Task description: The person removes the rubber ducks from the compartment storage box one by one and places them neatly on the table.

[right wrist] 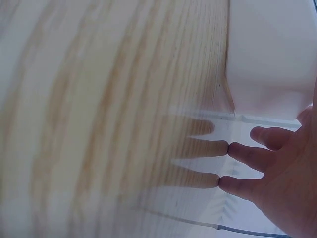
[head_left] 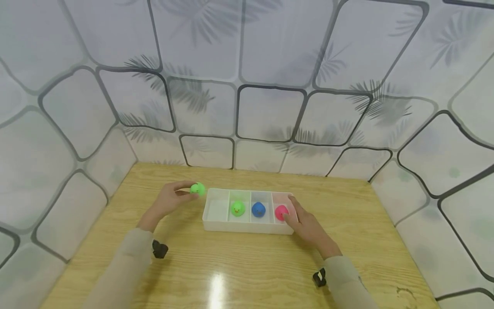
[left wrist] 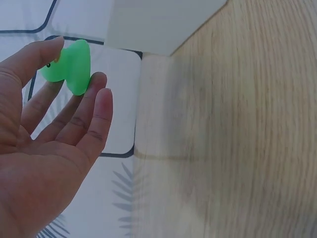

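My left hand [head_left: 172, 198] pinches a small green rubber duck [head_left: 198, 189] between thumb and fingertips, raised just left of the tray. In the left wrist view, the duck [left wrist: 78, 67] lies tipped with its flat base outward. A white four-part tray [head_left: 247, 227] stands on the table. From left to right, its first compartment is bare, then come a green duck [head_left: 237, 208], a blue duck [head_left: 258, 209] and a pink duck [head_left: 281, 212]. My right hand [head_left: 308, 225] holds the tray's right end, thumb over the rim beside the pink duck; its lower fingertips [right wrist: 230, 183] meet the table.
The wooden table [head_left: 247, 266] runs back to a wall covering [head_left: 270, 113] printed with stone outlines and leaves, which also closes in both sides. Small black devices hang at the left cuff [head_left: 159, 249] and right cuff [head_left: 319, 278].
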Demonstrator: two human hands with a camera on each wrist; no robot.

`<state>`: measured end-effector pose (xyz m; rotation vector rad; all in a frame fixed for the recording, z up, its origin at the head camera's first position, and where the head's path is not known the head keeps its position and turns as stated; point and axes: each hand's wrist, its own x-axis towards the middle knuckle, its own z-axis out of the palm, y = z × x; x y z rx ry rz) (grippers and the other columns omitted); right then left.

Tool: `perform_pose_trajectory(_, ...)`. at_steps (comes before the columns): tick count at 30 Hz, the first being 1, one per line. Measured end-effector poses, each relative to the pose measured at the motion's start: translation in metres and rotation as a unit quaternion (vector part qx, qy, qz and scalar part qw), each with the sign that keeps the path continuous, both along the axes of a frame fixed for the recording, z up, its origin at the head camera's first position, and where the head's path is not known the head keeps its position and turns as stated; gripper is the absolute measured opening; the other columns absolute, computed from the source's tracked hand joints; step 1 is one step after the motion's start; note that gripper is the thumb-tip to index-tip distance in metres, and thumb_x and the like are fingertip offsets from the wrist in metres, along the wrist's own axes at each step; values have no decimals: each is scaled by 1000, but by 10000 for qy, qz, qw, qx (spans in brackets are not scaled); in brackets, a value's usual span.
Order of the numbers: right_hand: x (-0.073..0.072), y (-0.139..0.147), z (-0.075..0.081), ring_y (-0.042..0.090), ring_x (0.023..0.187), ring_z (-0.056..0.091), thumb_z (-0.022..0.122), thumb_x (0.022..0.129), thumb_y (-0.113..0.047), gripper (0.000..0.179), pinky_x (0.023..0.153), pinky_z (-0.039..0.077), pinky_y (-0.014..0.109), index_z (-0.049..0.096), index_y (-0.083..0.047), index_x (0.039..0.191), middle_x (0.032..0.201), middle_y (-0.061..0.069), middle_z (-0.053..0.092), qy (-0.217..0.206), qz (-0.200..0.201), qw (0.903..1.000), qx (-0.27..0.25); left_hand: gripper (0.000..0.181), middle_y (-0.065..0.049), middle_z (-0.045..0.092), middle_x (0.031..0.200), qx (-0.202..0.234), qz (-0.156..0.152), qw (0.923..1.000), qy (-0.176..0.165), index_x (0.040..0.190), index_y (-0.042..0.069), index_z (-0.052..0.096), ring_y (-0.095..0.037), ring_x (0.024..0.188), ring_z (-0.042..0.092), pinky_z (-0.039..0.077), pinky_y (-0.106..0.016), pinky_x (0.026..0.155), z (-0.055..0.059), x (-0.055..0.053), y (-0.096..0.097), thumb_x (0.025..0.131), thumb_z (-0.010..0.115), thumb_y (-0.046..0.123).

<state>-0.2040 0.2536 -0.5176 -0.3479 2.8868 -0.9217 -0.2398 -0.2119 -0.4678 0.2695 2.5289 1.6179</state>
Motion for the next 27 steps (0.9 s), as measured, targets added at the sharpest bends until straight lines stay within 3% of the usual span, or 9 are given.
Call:
perform_pose_trajectory(12, 0, 0, 0, 49, 140, 54, 49, 108, -55, 79, 121, 39, 62, 15, -22, 170, 162, 27, 45, -67, -81, 9999, 35, 53, -25, 61, 148, -176, 128, 9997, -86, 145, 3, 61, -40, 119, 71, 58, -55, 102, -13, 1, -12, 99, 76, 26)
perform_pose_trajectory(19, 0, 1, -1, 51, 137, 56, 51, 109, -50, 76, 118, 42, 63, 19, -17, 170, 161, 29, 45, 104, 10, 9999, 22, 50, -27, 59, 148, -257, 38, 9996, -95, 143, 2, 62, -43, 118, 71, 61, -51, 97, -21, -1, -16, 100, 75, 23)
perform_pose_trajectory(27, 0, 0, -1, 50, 137, 57, 50, 109, -49, 75, 118, 42, 63, 19, -16, 169, 160, 29, 45, 151, 8, 9999, 76, 51, -28, 54, 153, -387, 2, 9991, -187, 144, 3, 62, -43, 119, 71, 63, -45, 91, -23, -7, -19, 100, 74, 25)
